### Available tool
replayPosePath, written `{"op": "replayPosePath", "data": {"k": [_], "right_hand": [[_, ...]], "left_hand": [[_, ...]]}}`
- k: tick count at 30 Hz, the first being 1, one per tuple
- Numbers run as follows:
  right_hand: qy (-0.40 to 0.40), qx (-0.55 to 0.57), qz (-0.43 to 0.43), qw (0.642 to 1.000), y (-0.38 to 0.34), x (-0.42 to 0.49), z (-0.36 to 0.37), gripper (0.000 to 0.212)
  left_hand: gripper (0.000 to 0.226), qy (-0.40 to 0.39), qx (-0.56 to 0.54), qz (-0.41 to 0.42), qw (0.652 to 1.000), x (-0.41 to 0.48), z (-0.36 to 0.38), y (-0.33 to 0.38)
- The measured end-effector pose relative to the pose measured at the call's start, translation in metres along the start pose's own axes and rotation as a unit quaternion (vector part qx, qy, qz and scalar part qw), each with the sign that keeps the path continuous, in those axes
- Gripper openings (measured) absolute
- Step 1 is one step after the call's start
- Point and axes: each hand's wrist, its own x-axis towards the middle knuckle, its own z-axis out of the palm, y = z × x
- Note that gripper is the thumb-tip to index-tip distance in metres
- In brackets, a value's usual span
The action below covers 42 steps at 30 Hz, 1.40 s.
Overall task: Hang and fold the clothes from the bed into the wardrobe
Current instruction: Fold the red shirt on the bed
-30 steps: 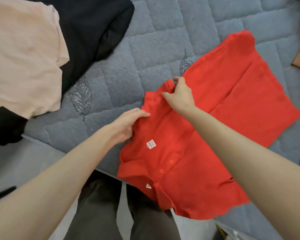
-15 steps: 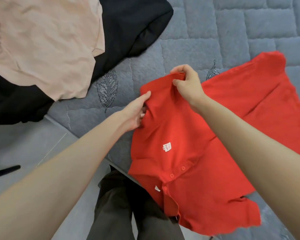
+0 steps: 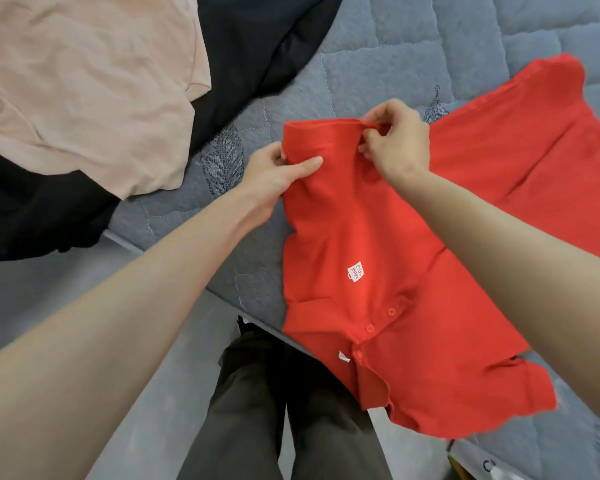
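Note:
A red polo shirt lies spread on the grey quilted bed, its collar and buttons hanging over the near edge and a small white label showing. My left hand pinches the left corner of the shirt's sleeve cuff, thumb on top. My right hand grips the same cuff edge farther right, bunching the fabric between fingers and thumb. To the left lie a beige shirt and a black garment beneath it.
The bed's near edge runs diagonally from lower left to lower right. Grey floor and my legs in dark olive trousers are below. A light object with a yellow edge sits at the bottom right corner.
Both hands have closed on the sleeve edge and pulled it taut between them, flattening it. The view has shifted, so the beige and black clothes fill more of the upper left.

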Motion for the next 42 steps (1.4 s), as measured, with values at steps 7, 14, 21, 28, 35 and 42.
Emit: {"op": "replayPosePath", "data": {"k": [7,14,21,28,35,42], "right_hand": [[0.026,-0.054,-0.064,0.996,0.034,-0.043,-0.032,0.029],[-0.041,-0.172,0.048,0.983,0.119,-0.097,-0.078,0.039],[0.12,-0.081,0.132,0.981,0.199,-0.167,-0.107,0.02],[0.075,-0.105,0.172,0.977,0.297,-0.241,-0.162,0.018],[-0.13,0.155,0.261,0.944,0.342,-0.287,-0.201,0.018],[-0.106,0.344,0.269,0.893,0.348,-0.299,-0.21,0.034]], "left_hand": [[0.048,-0.117,0.246,0.138,0.952,-0.042,0.036,-0.011],[0.043,-0.104,0.619,0.171,0.759,-0.087,0.062,-0.09],[0.029,-0.087,0.594,0.245,0.761,-0.132,0.106,-0.129],[0.027,-0.147,0.599,0.253,0.745,-0.194,0.199,-0.218],[0.072,-0.13,0.69,0.178,0.689,-0.245,0.271,-0.308],[0.034,-0.114,0.742,0.239,0.616,-0.245,0.252,-0.321]]}}
